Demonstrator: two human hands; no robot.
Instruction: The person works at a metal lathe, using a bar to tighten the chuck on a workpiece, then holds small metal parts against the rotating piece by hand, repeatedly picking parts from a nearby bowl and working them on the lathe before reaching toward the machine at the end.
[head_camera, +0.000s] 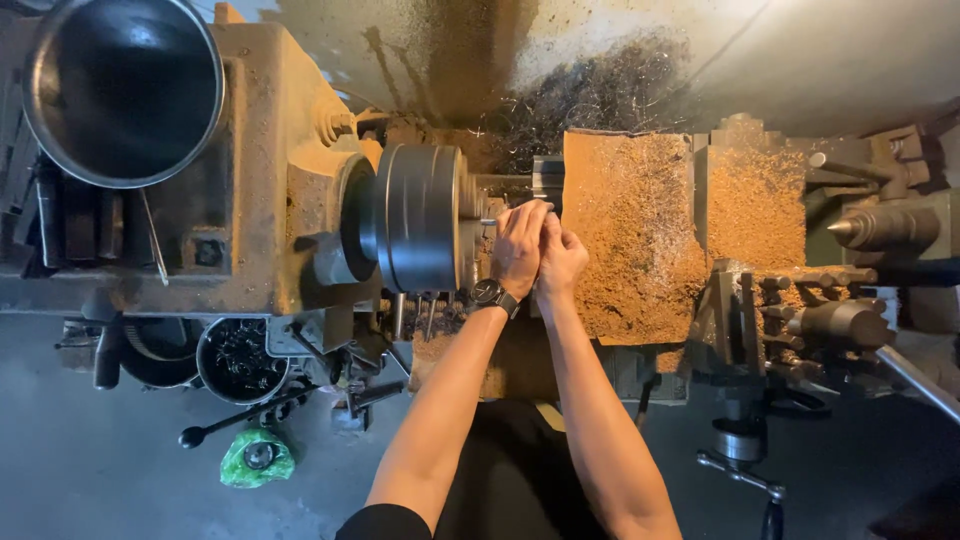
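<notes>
I look down on a metal lathe. Its round steel chuck (418, 218) sits at the middle left. My left hand (519, 246), with a dark watch (493, 294) on the wrist, and my right hand (561, 262) are pressed together just right of the chuck, fingers curled around a small part near the jaws. What they grip is hidden by the fingers. A cardboard sheet (630, 235) covered in brass-coloured chips lies over the carriage right beside my hands.
The tan headstock (270, 170) carries a large metal bowl (125, 85) at the top left. The tailstock centre (880, 228) points in from the right. A tool post (800, 300), handles, a can of swarf (238, 358) and a green bag (257, 457) lie below.
</notes>
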